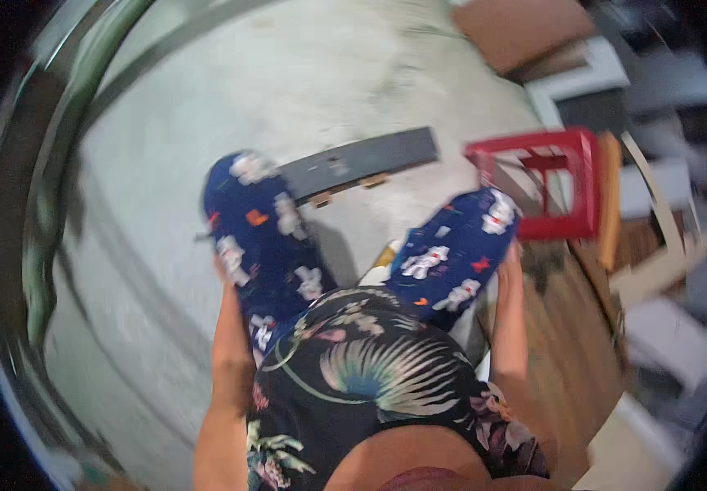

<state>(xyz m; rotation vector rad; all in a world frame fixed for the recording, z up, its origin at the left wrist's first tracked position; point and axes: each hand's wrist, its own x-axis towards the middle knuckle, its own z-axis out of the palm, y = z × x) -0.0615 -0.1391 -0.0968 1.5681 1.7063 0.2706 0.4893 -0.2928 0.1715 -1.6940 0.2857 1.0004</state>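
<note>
Both my arms reach down outside my legs, which are in blue trousers with a printed pattern. My left hand (221, 268) is mostly hidden beside the left leg, its fingers out of sight. A small dark object (203, 237) shows just above it, too blurred to name. On the other side, my right hand (512, 259) is by the outer side of the right knee, close to a red plastic stool (589, 184); its fingers are hidden too. A long grey board (398, 153) with two small wooden blocks (375, 180) at its near edge lies on the floor ahead of my knees.
Pale concrete floor (149, 196) spreads to the left and ahead. At the right are a brown wooden panel (570, 335), a brown box-like piece (525, 33), a white frame (599, 74) and a pile of scrap boards (673, 335). A greenish curved pipe-like edge (46, 221) runs along the left.
</note>
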